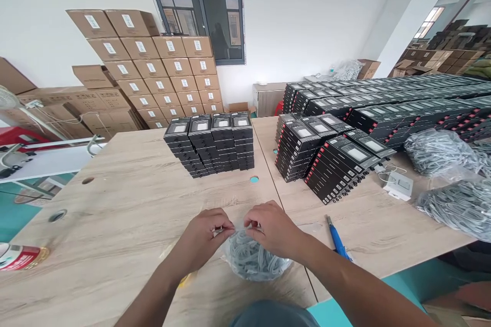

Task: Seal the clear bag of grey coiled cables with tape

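Observation:
A clear plastic bag (258, 260) full of grey cords lies on the wooden table in front of me. At its upper edge my left hand (209, 237) pinches the film between thumb and fingertips. Close beside it, my right hand (270, 227) grips the same edge, fingers curled over the cords. A blue-handled utility knife (337, 237) rests on the table to the right of my right forearm. Part of the bag's mouth is hidden by my fingers.
Stacked black boxes (215, 148) stand ahead, with more black boxes (326, 158) to the right. Bagged grey cords (452, 204) and a white open box (399, 185) sit at right. A red-labelled jar (23, 256) is at the left edge. Cartons (169, 69) line the wall.

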A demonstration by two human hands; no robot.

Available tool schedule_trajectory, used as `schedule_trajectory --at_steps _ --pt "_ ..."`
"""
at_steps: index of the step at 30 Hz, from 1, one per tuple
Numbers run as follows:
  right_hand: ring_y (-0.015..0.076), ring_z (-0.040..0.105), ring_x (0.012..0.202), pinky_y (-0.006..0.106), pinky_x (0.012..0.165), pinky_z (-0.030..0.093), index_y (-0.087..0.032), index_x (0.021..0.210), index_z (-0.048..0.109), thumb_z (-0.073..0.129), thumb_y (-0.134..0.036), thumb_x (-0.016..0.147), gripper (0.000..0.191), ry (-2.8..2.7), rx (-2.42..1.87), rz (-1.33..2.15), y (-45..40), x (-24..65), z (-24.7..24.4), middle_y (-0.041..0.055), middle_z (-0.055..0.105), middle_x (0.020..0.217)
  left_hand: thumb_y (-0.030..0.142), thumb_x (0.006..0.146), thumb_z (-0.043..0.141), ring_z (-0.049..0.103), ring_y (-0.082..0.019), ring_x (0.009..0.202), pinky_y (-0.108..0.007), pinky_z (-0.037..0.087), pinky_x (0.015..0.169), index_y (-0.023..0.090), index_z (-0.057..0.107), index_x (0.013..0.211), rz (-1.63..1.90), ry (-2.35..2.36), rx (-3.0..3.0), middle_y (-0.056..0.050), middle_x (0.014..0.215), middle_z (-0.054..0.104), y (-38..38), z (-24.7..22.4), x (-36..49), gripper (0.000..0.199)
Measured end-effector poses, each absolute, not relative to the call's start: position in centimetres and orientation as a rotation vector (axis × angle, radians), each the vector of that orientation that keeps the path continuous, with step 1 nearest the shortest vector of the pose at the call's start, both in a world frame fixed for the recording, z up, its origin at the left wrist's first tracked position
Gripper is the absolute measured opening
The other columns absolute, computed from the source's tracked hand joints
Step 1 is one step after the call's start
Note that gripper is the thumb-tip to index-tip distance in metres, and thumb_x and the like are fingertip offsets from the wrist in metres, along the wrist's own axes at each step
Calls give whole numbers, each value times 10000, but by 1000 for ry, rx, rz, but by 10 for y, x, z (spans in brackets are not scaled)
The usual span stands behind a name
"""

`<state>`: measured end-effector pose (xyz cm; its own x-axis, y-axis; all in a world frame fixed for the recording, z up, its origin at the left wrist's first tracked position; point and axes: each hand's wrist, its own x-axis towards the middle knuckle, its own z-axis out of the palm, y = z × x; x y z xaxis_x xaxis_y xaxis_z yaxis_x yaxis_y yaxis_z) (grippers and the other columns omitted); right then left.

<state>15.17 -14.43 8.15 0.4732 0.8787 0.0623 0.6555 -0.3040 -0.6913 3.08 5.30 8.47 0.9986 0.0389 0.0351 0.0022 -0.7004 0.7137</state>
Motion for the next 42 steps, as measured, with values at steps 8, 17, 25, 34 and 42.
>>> schedule_trajectory --at_steps 8,17,25,34,42 --pt "97 495 769 306 850 301 -172 780 599 606 -88 850 109 -1327 -2026 447 -140 149 85 -45 602 783 260 945 574 533 -98 790 -228 384 762 204 642 767 77 46 2363 30 821 605 45 85 29 199" --pt "102 494 800 296 818 281 -172 770 581 615 -88 842 115 -1336 -1989 422 -136 147 79 -51 599 786 329 905 635 539 -113 800 -229 399 737 217 674 793 68 152 2279 20 831 611 48 82 26 164" --pt "110 514 803 303 854 291 -200 859 642 664 -146 832 64 -1190 -2019 537 -138 148 80 -49 632 805 384 866 695 536 -124 784 -235 402 734 201 706 807 170 256 1973 -8 825 603 66 57 12 193" --pt "100 505 809 299 832 274 -169 754 603 626 -71 835 129 -1287 -1967 526 -132 147 83 -50 591 772 439 865 724 505 -136 792 -244 387 732 182 698 825 181 281 1843 -25 821 572 61 41 5 261" --pt "105 522 787 311 852 286 -212 858 667 683 -172 850 44 -1235 -2004 563 -131 145 82 -55 630 785 437 818 776 494 -135 747 -248 399 705 167 712 753 257 270 1686 -40 770 532 52 38 7 285"
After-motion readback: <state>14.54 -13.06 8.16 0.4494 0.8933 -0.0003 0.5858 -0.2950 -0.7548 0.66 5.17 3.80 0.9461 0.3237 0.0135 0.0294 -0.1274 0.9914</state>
